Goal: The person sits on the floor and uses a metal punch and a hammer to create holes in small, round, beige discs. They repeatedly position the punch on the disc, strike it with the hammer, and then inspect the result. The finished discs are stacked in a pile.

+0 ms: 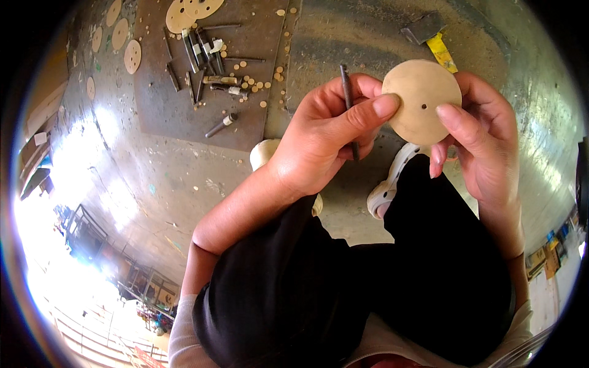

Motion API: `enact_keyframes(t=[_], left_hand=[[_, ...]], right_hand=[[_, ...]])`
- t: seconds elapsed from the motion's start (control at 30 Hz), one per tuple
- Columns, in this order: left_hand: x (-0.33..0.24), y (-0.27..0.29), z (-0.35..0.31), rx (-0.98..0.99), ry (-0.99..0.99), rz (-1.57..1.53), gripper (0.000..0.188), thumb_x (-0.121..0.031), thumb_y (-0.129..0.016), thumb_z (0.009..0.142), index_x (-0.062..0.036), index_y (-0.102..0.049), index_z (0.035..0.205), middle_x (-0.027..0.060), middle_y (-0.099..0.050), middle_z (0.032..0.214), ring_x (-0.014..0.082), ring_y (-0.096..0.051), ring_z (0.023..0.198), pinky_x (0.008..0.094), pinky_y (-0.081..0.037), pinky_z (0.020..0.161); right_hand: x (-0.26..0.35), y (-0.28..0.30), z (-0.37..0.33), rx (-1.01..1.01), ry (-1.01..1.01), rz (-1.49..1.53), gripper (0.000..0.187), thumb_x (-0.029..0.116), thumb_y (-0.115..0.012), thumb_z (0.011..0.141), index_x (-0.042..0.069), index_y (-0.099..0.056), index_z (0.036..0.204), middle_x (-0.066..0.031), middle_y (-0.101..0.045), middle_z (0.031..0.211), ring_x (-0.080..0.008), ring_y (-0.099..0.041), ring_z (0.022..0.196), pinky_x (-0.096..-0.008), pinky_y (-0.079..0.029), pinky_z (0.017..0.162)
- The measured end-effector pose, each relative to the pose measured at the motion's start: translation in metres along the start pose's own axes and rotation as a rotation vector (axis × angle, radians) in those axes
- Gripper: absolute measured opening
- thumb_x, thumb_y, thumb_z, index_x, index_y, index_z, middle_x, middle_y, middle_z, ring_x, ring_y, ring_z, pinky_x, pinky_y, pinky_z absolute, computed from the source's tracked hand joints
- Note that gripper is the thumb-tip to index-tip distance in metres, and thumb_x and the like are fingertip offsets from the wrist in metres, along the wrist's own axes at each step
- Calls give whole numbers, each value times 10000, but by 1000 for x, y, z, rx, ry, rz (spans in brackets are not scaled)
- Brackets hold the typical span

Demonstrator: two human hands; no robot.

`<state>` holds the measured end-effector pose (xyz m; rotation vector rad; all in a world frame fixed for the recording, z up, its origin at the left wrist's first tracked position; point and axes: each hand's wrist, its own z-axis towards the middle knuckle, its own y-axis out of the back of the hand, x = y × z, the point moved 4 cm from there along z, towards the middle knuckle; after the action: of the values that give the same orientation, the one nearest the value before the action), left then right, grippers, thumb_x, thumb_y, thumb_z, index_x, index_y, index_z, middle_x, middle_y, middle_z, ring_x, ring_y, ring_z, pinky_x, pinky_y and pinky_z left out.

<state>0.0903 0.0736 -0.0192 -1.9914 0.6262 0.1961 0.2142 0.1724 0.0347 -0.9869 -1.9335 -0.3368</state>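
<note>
The left hand (325,135) pinches the left edge of a tan disc (422,86) and also grips a dark rod (346,89), while the right hand (489,126) pinches the disc's right edge, above the floor (202,208) where a brown sheet (178,122) carries more rods (189,52) and small round pieces (251,81).

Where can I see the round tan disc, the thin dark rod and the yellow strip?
Round tan disc (420,93): head view, its flat face, just above the small hole.
Thin dark rod (346,87): head view, its upper length.
Yellow strip (442,53): head view, around its middle.
</note>
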Motion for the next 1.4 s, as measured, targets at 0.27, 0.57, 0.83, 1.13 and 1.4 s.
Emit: enact_keyframes(t=[0.27,0.57,0.83,1.13,1.4], left_hand=[[1,3,7,128,137,-620,318,-272,-305,992,-18,-480,1068,40,-483,709,80,-307,514,209,-285,417],[1,6,6,104,173,-995,232,-199,-379,985,8,-457,1055,62,-446,856,67,-386,584,182,-432,458],[2,7,8,161,191,-1018,210,-216,-402,982,-34,-474,1057,54,-469,864,45,-373,584,175,-433,501],[0,7,6,197,193,-1017,221,-191,-377,972,-27,-467,1090,57,-455,882,61,-358,574,201,-422,523],[-1,10,7,174,185,-1013,224,-174,-402,927,-21,-483,1070,54,-444,879,70,-357,575,215,-432,542]], right_hand=[[-7,8,2,-120,-38,78,331,161,-539,859,-55,-506,1107,-68,-578,794,-82,-465,491,-242,-437,417],[-7,7,5,-108,-30,154,225,167,-548,867,-32,-548,972,-63,-570,773,-91,-490,496,-247,-451,442],[-10,7,7,-103,-31,155,212,157,-543,870,-29,-548,972,-62,-566,770,-93,-492,496,-249,-452,443],[-16,8,10,-92,-30,156,197,152,-547,871,-24,-556,960,-58,-567,764,-96,-500,496,-241,-454,445],[-19,7,13,-49,-60,143,183,151,-557,869,-13,-564,951,-51,-576,763,-94,-502,492,-233,-453,455]])
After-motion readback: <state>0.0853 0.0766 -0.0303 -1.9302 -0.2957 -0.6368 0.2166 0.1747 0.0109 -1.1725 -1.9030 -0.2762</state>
